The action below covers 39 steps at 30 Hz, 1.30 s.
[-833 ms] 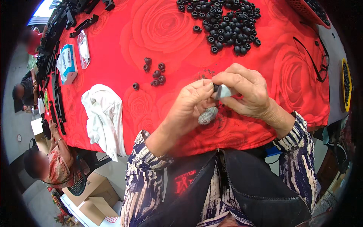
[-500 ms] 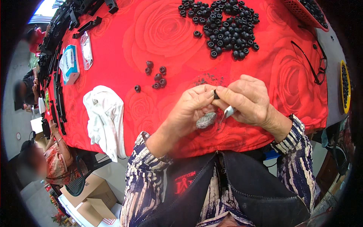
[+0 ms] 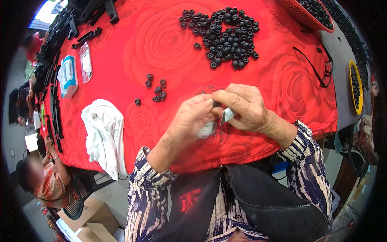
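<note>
My left hand (image 3: 191,115) pinches a small black part (image 3: 216,103) between thumb and fingertips. Its exact shape is mostly hidden by the fingers. Against that part, the fingers of my right hand (image 3: 246,107) are closed, and they also hold a small knife (image 3: 227,115) with a pale handle, its short blade pointing down. Just under my left fingers is a grey speckled, rounded thing (image 3: 206,130); I cannot tell whether it is held or lies on the cloth. Dark shavings lie around both hands. Several round, hollow black caps (image 3: 157,98) sit to the left.
A red rose-patterned cloth (image 3: 161,36) covers the table. Beyond my hands is a large pile of black caps (image 3: 229,40). Glasses (image 3: 324,76), a red basket (image 3: 310,16) and a yellow tray (image 3: 356,86) are right; a white cloth (image 3: 102,133) and tissue pack (image 3: 68,76) left.
The whole view has shifted, so the table's contents appear further left. My hands stay together on the black part, and the knife blade now shows broader, turned beside the right fingers.
</note>
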Available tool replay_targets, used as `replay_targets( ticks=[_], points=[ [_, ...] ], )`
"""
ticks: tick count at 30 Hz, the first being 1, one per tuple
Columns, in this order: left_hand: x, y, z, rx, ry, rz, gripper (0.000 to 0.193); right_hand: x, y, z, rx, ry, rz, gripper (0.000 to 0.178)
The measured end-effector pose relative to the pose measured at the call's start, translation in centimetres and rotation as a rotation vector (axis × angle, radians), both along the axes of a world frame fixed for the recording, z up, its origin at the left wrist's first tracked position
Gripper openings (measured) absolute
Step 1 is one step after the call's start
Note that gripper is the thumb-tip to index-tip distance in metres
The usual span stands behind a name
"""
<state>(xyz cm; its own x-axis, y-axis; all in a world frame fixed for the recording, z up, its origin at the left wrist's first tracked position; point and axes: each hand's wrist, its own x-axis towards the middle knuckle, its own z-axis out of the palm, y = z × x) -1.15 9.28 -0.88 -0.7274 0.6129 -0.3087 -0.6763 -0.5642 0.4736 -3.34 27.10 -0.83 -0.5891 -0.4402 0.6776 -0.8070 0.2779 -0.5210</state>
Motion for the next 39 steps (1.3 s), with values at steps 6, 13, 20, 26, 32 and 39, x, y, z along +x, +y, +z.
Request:
replay_targets(
  ticks=[6, 13, 20, 26, 32, 39],
  points=[
    [-0.2, 0.7, -1.0, 0.039, 0.022, -0.006, 0.019, 0.1, 0.5, 0.6, 0.044, -0.024, -0.003, 0.028],
    [0.2, -0.1, 1.3, -0.272, 0.178, 0.089, 0.013, -0.6, 1.1, 1.3, 0.086, 0.023, 0.012, 0.017],
    [-3.4, -4.9, 0.9, -1.449, 0.956, 0.81, 0.007, -2.9, 3.0, 0.2, 0.231, 0.031, -0.486, 0.015],
    [-4.2, -6.1, 1.1, -1.928, 1.073, 0.777, 0.016, -3.3, 3.1, -0.6, 0.44, -0.048, -0.536, 0.024],
    [-1.9, -2.4, 1.7, -1.322, 0.88, 0.642, 0.016, -3.0, 1.9, -0.5, 0.193, -0.016, -0.35, 0.023],
    [-0.9, -0.3, 0.8, -0.163, 0.271, 0.174, 0.019, -0.6, 0.6, 0.7, -0.011, 0.153, -0.09, 0.031]
  ],
)
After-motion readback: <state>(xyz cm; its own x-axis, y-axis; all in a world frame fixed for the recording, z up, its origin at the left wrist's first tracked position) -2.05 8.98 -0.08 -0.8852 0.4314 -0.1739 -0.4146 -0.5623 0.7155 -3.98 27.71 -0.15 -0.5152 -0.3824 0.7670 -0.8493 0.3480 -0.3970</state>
